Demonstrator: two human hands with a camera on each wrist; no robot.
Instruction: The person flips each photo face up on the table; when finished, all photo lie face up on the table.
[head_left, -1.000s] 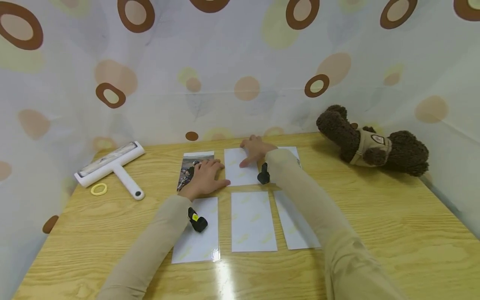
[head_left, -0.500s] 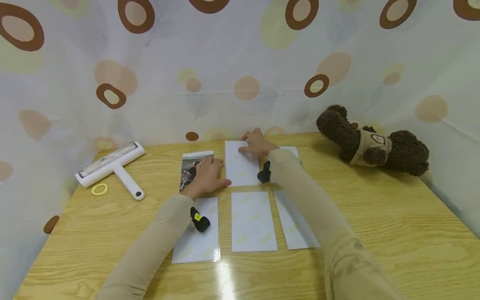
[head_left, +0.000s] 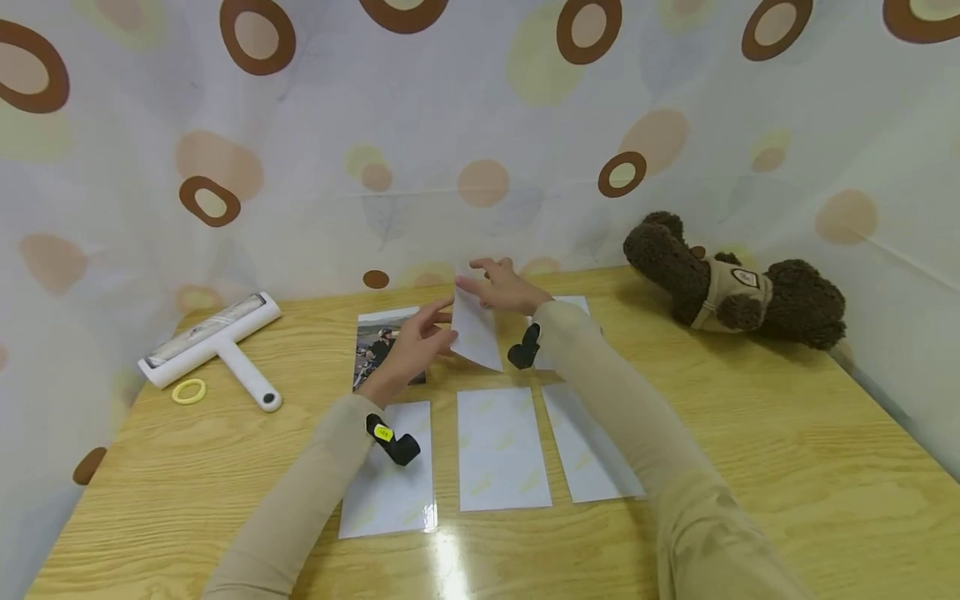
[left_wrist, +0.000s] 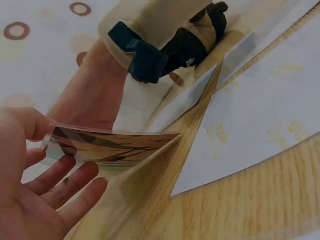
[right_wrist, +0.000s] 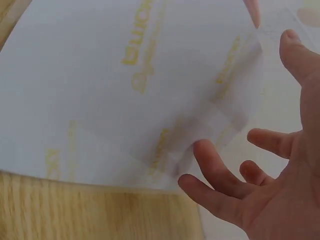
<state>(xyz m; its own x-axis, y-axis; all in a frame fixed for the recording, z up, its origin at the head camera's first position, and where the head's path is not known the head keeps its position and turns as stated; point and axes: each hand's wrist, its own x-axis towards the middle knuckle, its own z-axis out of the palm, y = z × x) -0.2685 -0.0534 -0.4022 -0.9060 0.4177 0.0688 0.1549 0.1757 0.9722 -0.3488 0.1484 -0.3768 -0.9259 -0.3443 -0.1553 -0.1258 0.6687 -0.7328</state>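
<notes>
My left hand (head_left: 412, 346) pinches one edge of a photo print (head_left: 474, 333) between thumb and fingers. The print is raised and tilted, its white back toward me in the head view. In the left wrist view, the picture side of the photo print (left_wrist: 107, 145) shows. On its other side is my right hand (right_wrist: 285, 180), fingers spread, with fingertips at the print's edge. A face-up photo of a motorcycle rider (head_left: 372, 342) lies left of the raised print, partly behind my left hand. A white-backed print (head_left: 573, 310) lies partly under my right forearm.
In the front row lie three white-backed prints: left print (head_left: 390, 500), middle print (head_left: 504, 450) and right print (head_left: 585, 450). A lint roller (head_left: 217, 337) and a yellow ring (head_left: 189, 392) lie at left. A brown teddy bear (head_left: 731, 287) lies at the back right.
The middle back print was flat, then slid slightly away under my right hand. Now it is lifted and tilted, and my left hand has moved right and grips its edge.
</notes>
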